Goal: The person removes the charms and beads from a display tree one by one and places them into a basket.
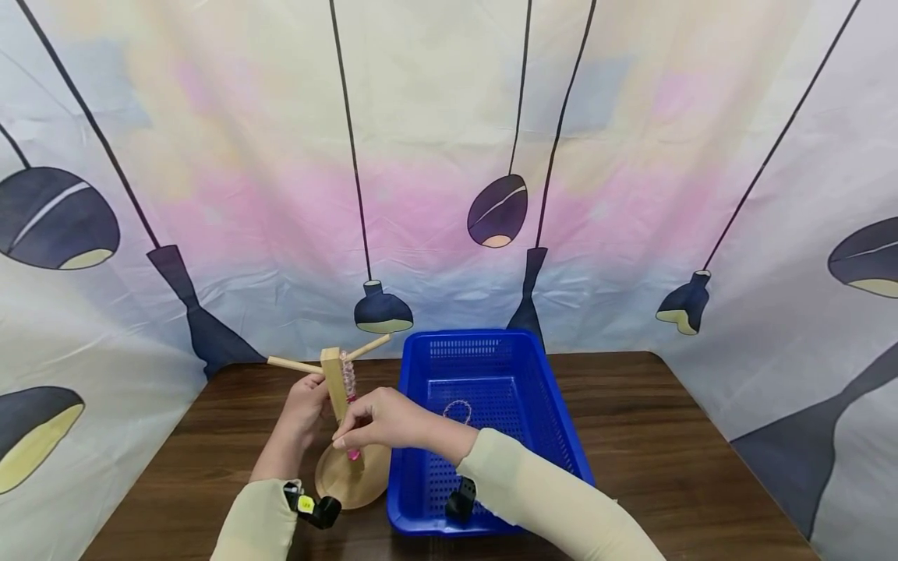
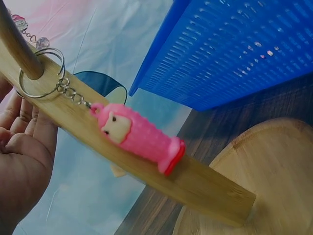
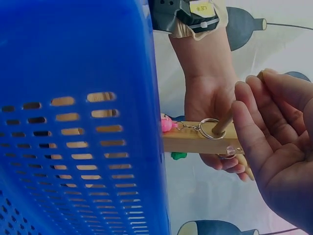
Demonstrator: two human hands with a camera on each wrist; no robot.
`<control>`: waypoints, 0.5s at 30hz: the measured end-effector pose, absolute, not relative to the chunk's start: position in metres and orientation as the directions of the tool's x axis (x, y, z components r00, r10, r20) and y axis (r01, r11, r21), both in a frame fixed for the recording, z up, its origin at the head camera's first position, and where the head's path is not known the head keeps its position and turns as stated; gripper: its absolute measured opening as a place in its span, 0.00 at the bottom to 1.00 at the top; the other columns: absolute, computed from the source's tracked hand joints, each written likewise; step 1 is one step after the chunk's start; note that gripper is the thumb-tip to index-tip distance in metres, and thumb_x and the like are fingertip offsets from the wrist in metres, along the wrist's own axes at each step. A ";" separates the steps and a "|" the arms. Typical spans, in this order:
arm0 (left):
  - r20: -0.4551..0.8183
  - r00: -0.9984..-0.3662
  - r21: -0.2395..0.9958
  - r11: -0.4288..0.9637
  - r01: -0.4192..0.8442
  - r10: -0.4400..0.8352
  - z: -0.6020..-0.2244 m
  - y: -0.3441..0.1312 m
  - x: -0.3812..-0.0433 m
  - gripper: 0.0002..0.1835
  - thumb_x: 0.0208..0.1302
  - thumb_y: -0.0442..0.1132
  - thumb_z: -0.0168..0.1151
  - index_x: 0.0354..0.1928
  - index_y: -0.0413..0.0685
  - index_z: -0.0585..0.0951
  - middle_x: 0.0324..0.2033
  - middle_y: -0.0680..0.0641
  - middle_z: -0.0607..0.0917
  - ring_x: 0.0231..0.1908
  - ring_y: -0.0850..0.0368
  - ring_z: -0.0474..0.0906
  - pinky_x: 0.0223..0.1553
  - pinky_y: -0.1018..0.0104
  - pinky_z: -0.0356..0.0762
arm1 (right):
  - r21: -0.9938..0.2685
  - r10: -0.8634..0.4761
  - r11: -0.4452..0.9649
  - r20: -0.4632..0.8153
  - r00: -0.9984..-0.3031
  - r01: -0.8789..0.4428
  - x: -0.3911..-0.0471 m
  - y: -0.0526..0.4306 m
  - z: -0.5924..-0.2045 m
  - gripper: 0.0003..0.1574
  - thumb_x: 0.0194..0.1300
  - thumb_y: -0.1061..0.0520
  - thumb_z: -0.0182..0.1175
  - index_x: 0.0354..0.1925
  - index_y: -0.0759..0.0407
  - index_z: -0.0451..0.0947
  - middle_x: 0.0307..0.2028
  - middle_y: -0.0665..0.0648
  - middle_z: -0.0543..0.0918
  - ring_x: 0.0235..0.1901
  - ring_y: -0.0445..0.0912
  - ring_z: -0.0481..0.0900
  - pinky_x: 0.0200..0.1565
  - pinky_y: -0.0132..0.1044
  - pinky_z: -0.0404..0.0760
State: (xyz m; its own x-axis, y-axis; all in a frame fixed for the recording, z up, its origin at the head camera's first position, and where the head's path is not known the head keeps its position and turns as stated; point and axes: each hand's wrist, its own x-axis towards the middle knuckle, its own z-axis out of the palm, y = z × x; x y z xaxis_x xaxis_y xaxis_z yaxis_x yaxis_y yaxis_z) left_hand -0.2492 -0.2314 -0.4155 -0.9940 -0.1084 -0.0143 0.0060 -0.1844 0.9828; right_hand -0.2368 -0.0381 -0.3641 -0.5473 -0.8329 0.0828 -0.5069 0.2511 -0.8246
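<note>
A wooden stand [image 1: 335, 382] with a round base and side pegs rises left of the blue basket. My left hand [image 1: 306, 407] is at the back of its upper post, fingers curled there and partly hidden. With thumb and fingertips my right hand [image 3: 281, 132] pinches the end of a wooden peg [image 3: 226, 120]. On that peg hangs a split ring [image 2: 41, 73] with a short chain and a pink figure keychain [image 2: 139, 137] against the post. A pink beaded strand [image 1: 348, 374] hangs beside the post top. In the right wrist view, a small green piece [image 3: 178, 155] shows beyond the post.
The blue basket [image 1: 564, 421] stands close to the base, right of the stand. Inside it lies a beaded loop [image 1: 457, 403]. Dark wooden tabletop [image 1: 631, 421] extends to the right, with a printed curtain [image 1: 435, 195] behind.
</note>
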 end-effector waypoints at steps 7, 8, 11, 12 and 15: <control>0.003 -0.998 0.975 -0.220 0.017 -0.061 -0.418 -0.234 -0.244 0.21 0.81 0.35 0.47 0.31 0.64 0.84 0.26 0.64 0.87 0.29 0.72 0.82 0.36 0.79 0.82 | -0.812 -0.823 0.274 0.079 -0.562 -0.515 -0.234 -0.039 -0.365 0.09 0.69 0.60 0.67 0.38 0.67 0.88 0.34 0.68 0.90 0.24 0.27 0.77 0.30 0.18 0.74; 0.017 -0.998 0.973 -0.228 0.030 -0.059 -0.418 -0.235 -0.242 0.21 0.80 0.36 0.48 0.31 0.65 0.84 0.28 0.65 0.87 0.32 0.73 0.82 0.38 0.79 0.82 | -0.810 -0.823 0.274 0.081 -0.562 -0.518 -0.234 -0.039 -0.365 0.09 0.69 0.60 0.67 0.38 0.67 0.88 0.34 0.68 0.90 0.24 0.28 0.78 0.30 0.18 0.74; 0.094 -0.995 0.962 -0.255 0.101 -0.040 -0.417 -0.240 -0.235 0.18 0.80 0.37 0.50 0.35 0.66 0.84 0.37 0.68 0.87 0.41 0.74 0.84 0.45 0.80 0.83 | -0.810 -0.826 0.269 0.086 -0.558 -0.522 -0.233 -0.039 -0.365 0.10 0.69 0.60 0.67 0.38 0.67 0.88 0.34 0.68 0.90 0.25 0.29 0.78 0.30 0.18 0.75; 0.125 -0.992 0.957 -0.260 0.130 -0.036 -0.416 -0.242 -0.232 0.18 0.80 0.36 0.50 0.37 0.66 0.85 0.40 0.69 0.87 0.43 0.75 0.84 0.47 0.80 0.83 | -0.810 -0.826 0.267 0.086 -0.557 -0.522 -0.233 -0.039 -0.364 0.09 0.69 0.60 0.67 0.38 0.67 0.88 0.34 0.69 0.90 0.25 0.29 0.78 0.30 0.18 0.75; 0.216 -0.976 0.939 -0.270 0.213 -0.018 -0.411 -0.248 -0.223 0.17 0.78 0.34 0.53 0.43 0.67 0.86 0.48 0.73 0.84 0.48 0.75 0.84 0.50 0.80 0.84 | -0.812 -0.826 0.265 0.087 -0.557 -0.520 -0.233 -0.039 -0.363 0.09 0.69 0.60 0.67 0.38 0.67 0.88 0.34 0.69 0.90 0.25 0.28 0.78 0.30 0.18 0.75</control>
